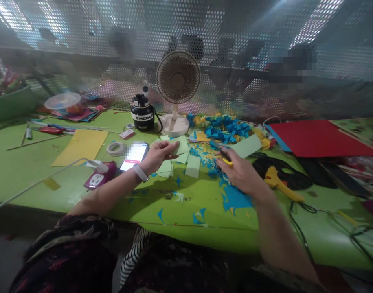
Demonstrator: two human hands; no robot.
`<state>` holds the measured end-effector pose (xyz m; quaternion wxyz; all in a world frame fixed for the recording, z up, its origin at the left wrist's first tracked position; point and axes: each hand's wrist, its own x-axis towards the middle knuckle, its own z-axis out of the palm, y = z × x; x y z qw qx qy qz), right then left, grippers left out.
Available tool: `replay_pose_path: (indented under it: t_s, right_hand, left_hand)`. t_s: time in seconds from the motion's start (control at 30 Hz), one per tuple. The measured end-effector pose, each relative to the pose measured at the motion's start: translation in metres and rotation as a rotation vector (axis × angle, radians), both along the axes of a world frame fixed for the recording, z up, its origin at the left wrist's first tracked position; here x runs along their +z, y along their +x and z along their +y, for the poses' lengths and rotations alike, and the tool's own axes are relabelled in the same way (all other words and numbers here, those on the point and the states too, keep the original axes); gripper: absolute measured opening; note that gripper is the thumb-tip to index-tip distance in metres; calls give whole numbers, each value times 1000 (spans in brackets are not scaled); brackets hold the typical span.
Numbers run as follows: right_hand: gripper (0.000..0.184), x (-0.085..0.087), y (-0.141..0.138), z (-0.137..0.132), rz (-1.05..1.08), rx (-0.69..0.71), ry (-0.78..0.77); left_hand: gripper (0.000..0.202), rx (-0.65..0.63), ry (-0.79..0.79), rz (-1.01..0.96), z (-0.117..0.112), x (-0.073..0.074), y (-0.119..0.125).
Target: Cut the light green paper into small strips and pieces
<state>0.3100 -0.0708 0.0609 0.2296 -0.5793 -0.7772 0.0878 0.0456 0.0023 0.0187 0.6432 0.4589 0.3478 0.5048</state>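
My right hand is shut on a pair of scissors with yellow handles and dark blades. My left hand pinches the edge of a pale green paper piece between its fingers. Several more pale green paper pieces lie below it, among blue and yellow paper scraps on the green tabletop. A longer pale green paper strip sits just beyond the scissors. A smartphone with a lit, blurred screen lies left of my left hand.
A desk fan, black ENERGY bottle, blue paper flowers, tape roll, power socket, yellow card, red board and yellow-handled tool stand around. Perforated metal sheeting rises behind.
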Motion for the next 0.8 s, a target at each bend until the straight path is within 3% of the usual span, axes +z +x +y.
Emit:
replay_pose_path:
  t_s: [0.17,0.3,0.53,0.8]
  right_hand:
    - [39,1,-9,-5,-263,-18,-84]
    - [47,0,-13,-8,-260,19,-30]
    - [45,-10,-13,-3,-255,24,156]
    - [40,-12,-11,-3,-217,44,153]
  left_hand:
    - [46,-19,-8,27,-4,0,3]
    - [47,-17,-11,45,-5,0,4]
    - [45,-64,15,49,-6,0,3]
    - [48,-72,21,59,-7,0,4]
